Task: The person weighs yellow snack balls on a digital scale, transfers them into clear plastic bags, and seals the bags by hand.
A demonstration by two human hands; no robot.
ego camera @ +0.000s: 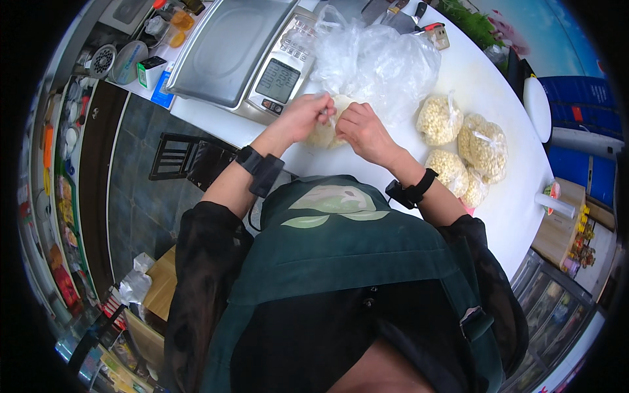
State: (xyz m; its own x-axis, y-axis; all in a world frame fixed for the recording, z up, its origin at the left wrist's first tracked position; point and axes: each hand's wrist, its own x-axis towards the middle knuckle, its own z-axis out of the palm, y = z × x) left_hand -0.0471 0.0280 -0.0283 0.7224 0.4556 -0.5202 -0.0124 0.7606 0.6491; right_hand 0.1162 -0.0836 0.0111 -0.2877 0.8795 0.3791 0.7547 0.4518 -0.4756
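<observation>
In the head view my left hand (307, 115) pinches the gathered top of a clear plastic bag (322, 136) with pale yellow contents. My right hand (361, 128) has its fingers curled on the same bag's other side, close to my left. The bag rests on the white table just in front of me, partly hidden by both hands. Several filled bags of pale yellow kernels or beans (440, 120) lie to the right, some stacked. Behind my hands spreads a heap of clear plastic bags (378, 64).
A digital scale (277, 81) with a metal tray (221, 49) stands at the upper left. Knives (393, 12) lie beyond the plastic heap, beside a small device or box (437, 37). A dark chair (191, 159) is left of the white table (516, 216).
</observation>
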